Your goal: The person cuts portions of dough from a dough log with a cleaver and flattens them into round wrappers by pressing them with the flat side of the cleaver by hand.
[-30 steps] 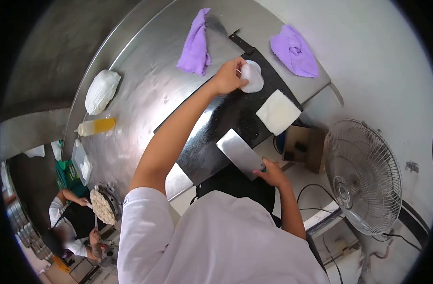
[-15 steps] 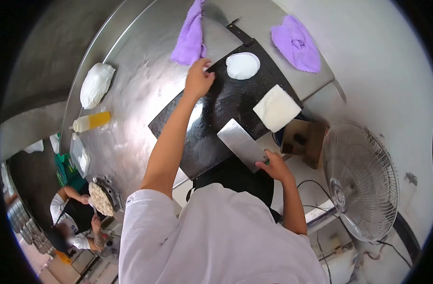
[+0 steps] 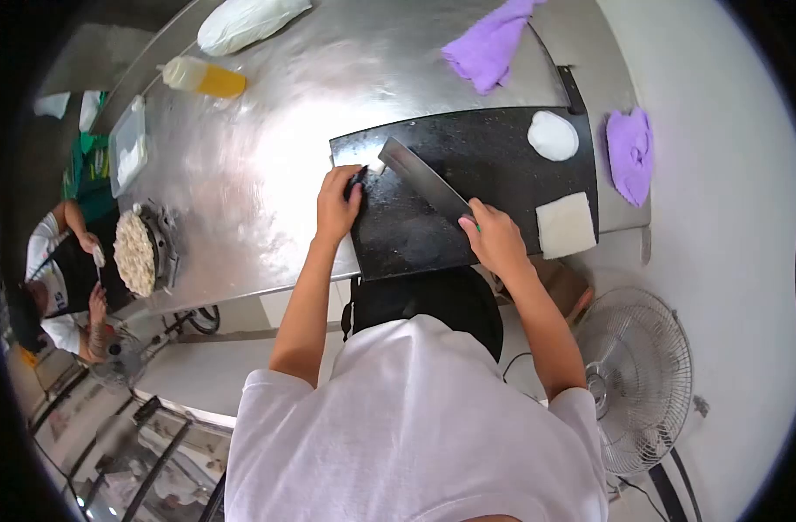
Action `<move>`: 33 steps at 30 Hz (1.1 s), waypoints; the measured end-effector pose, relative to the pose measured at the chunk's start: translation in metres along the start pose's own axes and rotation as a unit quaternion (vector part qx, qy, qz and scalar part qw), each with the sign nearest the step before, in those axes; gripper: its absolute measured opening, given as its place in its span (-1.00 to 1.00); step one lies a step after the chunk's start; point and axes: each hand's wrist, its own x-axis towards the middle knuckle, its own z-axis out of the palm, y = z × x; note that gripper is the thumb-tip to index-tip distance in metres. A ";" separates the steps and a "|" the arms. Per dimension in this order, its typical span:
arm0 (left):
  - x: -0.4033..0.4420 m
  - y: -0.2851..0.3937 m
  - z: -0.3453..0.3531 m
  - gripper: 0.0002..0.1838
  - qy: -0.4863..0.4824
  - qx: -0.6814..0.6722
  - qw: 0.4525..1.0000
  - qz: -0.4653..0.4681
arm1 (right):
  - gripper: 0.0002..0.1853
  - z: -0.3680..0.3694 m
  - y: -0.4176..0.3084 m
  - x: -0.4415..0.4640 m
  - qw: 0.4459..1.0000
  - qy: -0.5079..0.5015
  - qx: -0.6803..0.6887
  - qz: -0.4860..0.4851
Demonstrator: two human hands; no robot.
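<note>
My right hand point(image 3: 498, 239) is closed round the handle of a cleaver point(image 3: 422, 181). The blade points up and left over a black board point(image 3: 415, 244), its tip end beside a small white piece point(image 3: 376, 165). At the board's left edge is my left hand point(image 3: 335, 204), thumb and curved fingers apart, fingertips close to that white piece; whether they touch it I cannot tell. A dark patch shows between thumb and fingers. Toward the board's right end lie a round white item point(image 3: 553, 136) and a folded square white cloth point(image 3: 565, 226).
Purple cloths point(image 3: 494, 43) point(image 3: 630, 161) lie past the board. A squeeze bottle of yellow liquid point(image 3: 205, 78), a white bag point(image 3: 250, 22) and a clear container point(image 3: 128, 148) stand left. A co-worker point(image 3: 67, 261) works by a pan of pale food point(image 3: 135, 252). A fan point(image 3: 637, 374) stands right.
The view has swung round toward the left. My left hand has come from the board's far edge to its left edge. The cleaver has moved across to the board's left part.
</note>
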 end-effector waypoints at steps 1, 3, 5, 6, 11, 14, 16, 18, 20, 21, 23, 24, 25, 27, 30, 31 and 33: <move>0.003 0.006 0.001 -0.66 0.011 0.012 1.000 0.023 | -0.77 0.000 -0.005 0.010 1.000 -0.006 -0.011 -0.005; 0.009 0.001 0.006 -0.68 0.011 0.018 0.997 0.077 | -0.77 0.002 -0.015 0.022 0.998 -0.015 -0.062 -0.019; 0.015 -0.006 0.010 -0.70 0.017 0.023 0.997 0.074 | -0.73 0.001 -0.023 0.028 0.995 -0.025 -0.091 -0.011; 0.017 -0.009 0.011 -0.73 0.016 0.031 0.996 0.079 | -0.69 0.000 -0.025 0.030 0.993 -0.028 -0.112 0.000; 0.028 -0.019 0.012 -0.80 -0.015 -0.009 0.998 0.065 | -0.70 0.016 -0.032 0.032 0.987 -0.064 -0.145 0.021; 0.024 -0.019 0.017 -0.81 0.045 -0.019 0.995 0.082 | -0.74 0.049 -0.040 0.033 0.985 -0.057 -0.148 0.062; 0.013 -0.020 0.021 -0.81 0.051 -0.018 0.996 0.077 | -0.75 0.075 -0.052 0.030 0.985 -0.042 -0.141 0.090; -0.002 -0.026 0.019 -0.81 0.080 -0.028 0.996 0.031 | -0.76 0.100 -0.071 0.020 0.985 -0.016 -0.157 0.065; -0.021 -0.028 0.008 -0.81 0.132 -0.168 0.967 -0.141 | -0.76 0.111 -0.088 -0.001 0.990 0.018 -0.114 0.079; -0.030 -0.035 -0.008 -0.79 0.117 -0.189 0.956 -0.193 | -0.75 0.116 -0.095 -0.014 0.993 0.043 -0.072 0.082; -0.043 -0.045 -0.031 -0.78 0.098 -0.241 0.942 -0.212 | -0.75 0.124 -0.094 -0.046 0.990 0.065 -0.012 0.128; -0.044 -0.040 -0.036 -0.78 0.083 -0.239 0.944 -0.213 | -0.74 0.125 -0.093 -0.064 0.983 0.078 0.043 0.159; -0.042 -0.034 -0.037 -0.80 0.005 -0.236 0.954 -0.185 | -0.74 0.123 -0.091 -0.080 0.981 0.081 0.047 0.170; -0.033 -0.010 -0.029 -0.82 -0.122 -0.253 0.956 -0.080 | -0.71 0.118 -0.089 -0.109 0.952 0.186 0.072 0.231; -0.013 0.036 0.004 -0.85 -0.331 -0.218 0.903 0.169 | -0.68 0.112 -0.080 -0.145 0.905 0.288 0.079 0.304; -0.015 0.047 0.018 -0.85 -0.350 -0.219 0.893 0.177 | -0.68 0.111 -0.076 -0.158 0.895 0.299 0.083 0.322; -0.019 0.064 0.042 -0.84 -0.405 -0.004 0.863 0.302 | -0.66 0.111 -0.070 -0.176 0.834 0.328 0.144 0.420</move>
